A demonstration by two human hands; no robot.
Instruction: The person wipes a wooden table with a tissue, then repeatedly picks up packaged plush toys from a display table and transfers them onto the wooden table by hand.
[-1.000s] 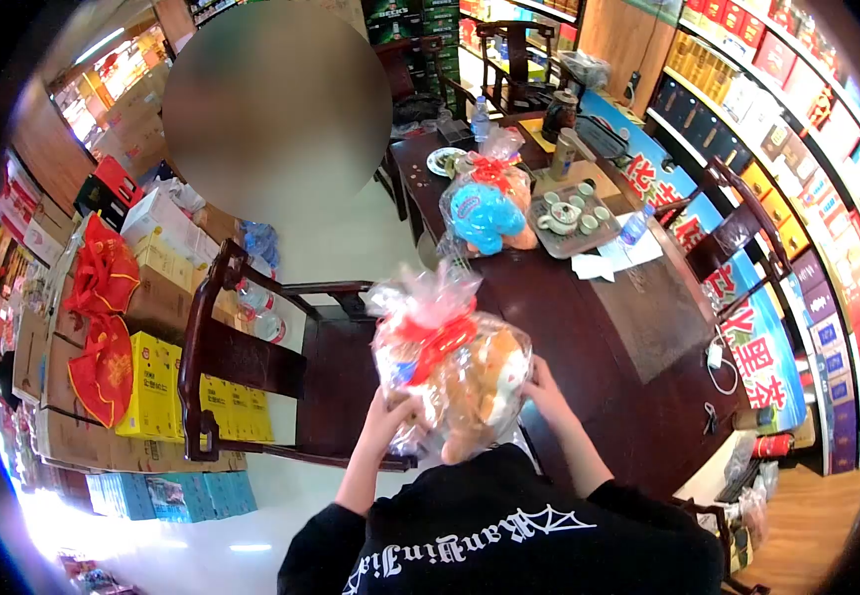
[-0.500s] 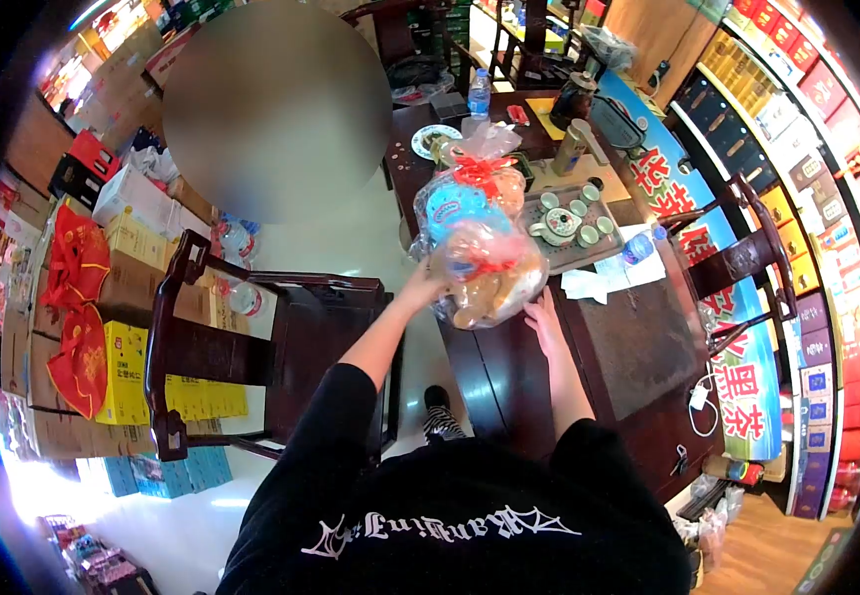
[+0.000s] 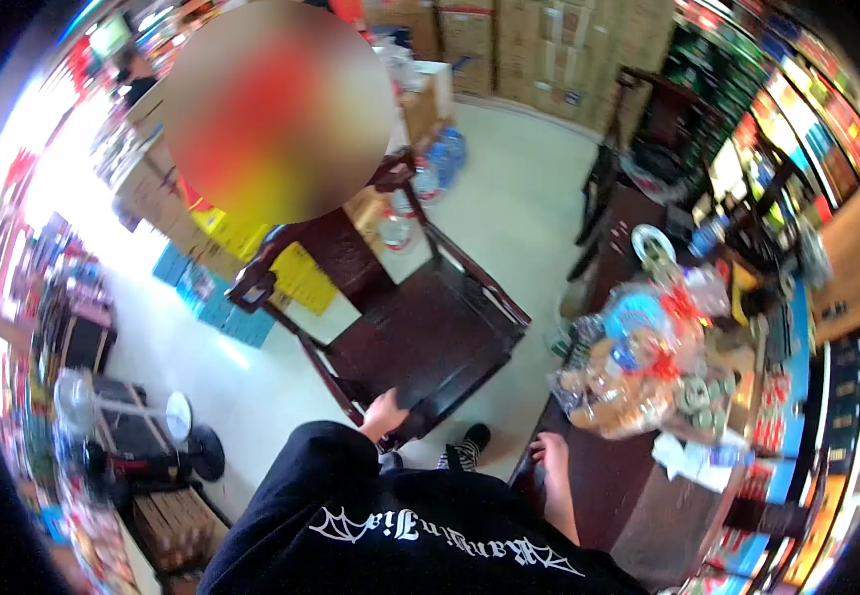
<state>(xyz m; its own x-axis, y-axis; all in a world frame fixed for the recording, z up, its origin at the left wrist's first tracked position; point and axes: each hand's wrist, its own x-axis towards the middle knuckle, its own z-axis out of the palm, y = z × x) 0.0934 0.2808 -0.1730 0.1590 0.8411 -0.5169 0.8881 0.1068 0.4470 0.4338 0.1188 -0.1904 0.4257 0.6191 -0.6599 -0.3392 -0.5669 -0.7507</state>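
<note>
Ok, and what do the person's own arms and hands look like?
A plain black sleeve covers the left arm; the black top carries white, ornate lettering and web-like designs. The left hand and right hand are without gloves.

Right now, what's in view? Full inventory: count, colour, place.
Wooden armchair: one, dark brown, centre
Wooden table: one, dark red-brown, right
Blue plush toy: one, bagged, on table
Brown plush toy: one, bagged, nearer on table
Papers: several, white, on table
Plate: one, white, table's far end
Water jugs: several, clear or bluish, floor behind armchair
Yellow cartons: several, behind armchair
Blue cartons: several, floor left
Cardboard cartons: many, brown, back
Upper-left patch: blurred, uncountable
Hands: two, bare; left by armchair's near corner, right at table edge
</note>
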